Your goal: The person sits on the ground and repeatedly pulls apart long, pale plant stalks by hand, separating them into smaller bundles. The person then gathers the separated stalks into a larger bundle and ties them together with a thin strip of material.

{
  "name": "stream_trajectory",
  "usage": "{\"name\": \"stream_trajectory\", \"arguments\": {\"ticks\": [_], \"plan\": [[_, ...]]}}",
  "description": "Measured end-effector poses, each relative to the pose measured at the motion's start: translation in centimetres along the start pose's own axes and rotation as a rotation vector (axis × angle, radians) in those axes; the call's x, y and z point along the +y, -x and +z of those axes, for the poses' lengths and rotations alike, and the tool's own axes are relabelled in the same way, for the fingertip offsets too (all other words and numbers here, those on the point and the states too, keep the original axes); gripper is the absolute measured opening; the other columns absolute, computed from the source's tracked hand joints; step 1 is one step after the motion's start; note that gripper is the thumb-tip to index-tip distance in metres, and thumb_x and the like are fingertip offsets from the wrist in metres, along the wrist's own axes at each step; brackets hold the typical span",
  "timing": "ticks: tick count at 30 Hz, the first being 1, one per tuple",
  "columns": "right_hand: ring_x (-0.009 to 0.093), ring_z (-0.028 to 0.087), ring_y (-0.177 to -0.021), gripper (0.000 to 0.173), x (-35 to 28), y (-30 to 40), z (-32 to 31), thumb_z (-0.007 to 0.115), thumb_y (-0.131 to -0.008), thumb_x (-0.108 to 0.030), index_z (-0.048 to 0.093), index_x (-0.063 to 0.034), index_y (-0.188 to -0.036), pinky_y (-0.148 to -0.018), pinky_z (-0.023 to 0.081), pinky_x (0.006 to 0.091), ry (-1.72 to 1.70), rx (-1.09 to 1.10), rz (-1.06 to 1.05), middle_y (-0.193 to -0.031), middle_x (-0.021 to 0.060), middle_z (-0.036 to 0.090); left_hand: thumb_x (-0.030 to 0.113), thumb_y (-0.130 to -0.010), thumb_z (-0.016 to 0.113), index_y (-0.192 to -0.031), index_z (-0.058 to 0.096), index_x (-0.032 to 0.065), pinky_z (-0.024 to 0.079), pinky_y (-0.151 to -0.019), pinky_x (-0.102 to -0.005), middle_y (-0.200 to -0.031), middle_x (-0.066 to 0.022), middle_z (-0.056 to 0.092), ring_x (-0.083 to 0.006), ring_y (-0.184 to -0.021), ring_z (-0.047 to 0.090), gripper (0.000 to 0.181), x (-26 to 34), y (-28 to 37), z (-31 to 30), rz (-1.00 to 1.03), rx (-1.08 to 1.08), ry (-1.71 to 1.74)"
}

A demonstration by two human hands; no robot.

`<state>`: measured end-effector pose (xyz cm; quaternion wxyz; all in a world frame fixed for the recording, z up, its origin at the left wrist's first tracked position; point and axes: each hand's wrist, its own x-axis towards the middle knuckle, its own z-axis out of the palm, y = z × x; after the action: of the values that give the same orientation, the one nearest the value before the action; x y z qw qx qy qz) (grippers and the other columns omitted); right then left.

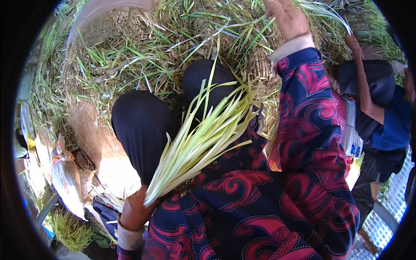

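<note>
My left hand (136,208) is closed around the narrow pale end of a bunch of long leafy stalks (201,136). The bunch slants up and right across my lap, its yellow-green tips fanned out by my knee. Stretched out at the top, my right hand (289,18) is over a heap of loose green and dry stalks (130,61); its fingertips run to the picture's edge, and I see nothing gripped in it. A patterned navy and pink sleeve covers that arm.
At the right a co-worker's arm (367,84) reaches up, the hand at some pale stalks. A knotted plastic bag (66,178) is at the left, above a bundle of green plants (71,230). A clear plastic package (352,139) lies beside my right sleeve.
</note>
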<state>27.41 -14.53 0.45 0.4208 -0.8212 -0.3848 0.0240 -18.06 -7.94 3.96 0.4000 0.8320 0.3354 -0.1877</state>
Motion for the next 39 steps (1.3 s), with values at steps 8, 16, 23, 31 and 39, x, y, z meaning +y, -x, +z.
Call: {"name": "stream_trajectory", "arguments": {"ticks": [8,16,23,31,39], "plan": [[0.021,0.049,-0.097,0.022,-0.1,4.8,4.1,0.047,-0.079,-0.012,0.052,-0.011,-0.1,-0.081,0.042,0.0312,0.299,-0.44,-0.489,-0.104,0.0076,0.051,0.012,-0.067,0.062,-0.09,0.05,0.003,0.044,-0.056,-0.037,-0.07,-0.0179,0.056,-0.0349,-0.067,0.056,0.027,-0.5,-1.0,-0.5,0.005,-0.052,0.05],[0.027,0.053,-0.075,0.01,2.0,6.1,7.0,0.05,-0.076,-0.013,0.049,-0.0058,-0.084,-0.066,0.042,0.0322,0.036,-0.725,-0.234,-0.08,0.0104,0.054,0.006,-0.067,0.062,-0.097,0.051,-0.0026,0.046,-0.064,-0.028,-0.078,-0.0091,0.06,-0.0143,-0.072,0.056,0.033,-3.3,0.2,0.0,-0.277,-0.123,0.535],[0.027,0.055,-0.069,0.011,4.3,6.0,5.8,0.048,-0.078,-0.015,0.048,-0.0062,-0.083,-0.062,0.043,0.0338,0.036,-0.686,-0.222,-0.074,0.0094,0.055,0.006,-0.067,0.063,-0.095,0.053,-0.0033,0.046,-0.062,-0.028,-0.077,-0.0084,0.059,-0.0143,-0.07,0.056,0.032,-4.2,0.3,0.7,-0.249,-0.059,0.505],[0.017,0.056,-0.066,0.02,4.4,7.5,2.3,0.048,-0.082,-0.023,0.054,-0.0057,-0.091,-0.062,0.045,0.0264,-0.134,-0.505,-0.026,-0.076,0.0095,0.058,0.009,-0.067,0.063,-0.092,0.053,-0.0034,0.046,-0.06,-0.0278,-0.074,-0.0097,0.06,-0.0148,-0.065,0.057,0.03,-3.6,0.2,0.4,-0.24,-0.074,0.5],[0.028,0.053,-0.058,0.01,1.6,10.3,1.4,0.052,-0.075,-0.016,0.052,-0.006,-0.073,-0.052,0.041,0.0335,0.055,-0.592,-0.195,-0.063,0.012,0.052,0.012,-0.062,0.07,-0.111,0.04,-0.0026,0.046,-0.057,-0.0252,-0.096,-0.0115,0.053,-0.016,-0.076,0.055,0.059,-5.2,0.4,-0.2,-0.23,-0.188,1.158]]}}
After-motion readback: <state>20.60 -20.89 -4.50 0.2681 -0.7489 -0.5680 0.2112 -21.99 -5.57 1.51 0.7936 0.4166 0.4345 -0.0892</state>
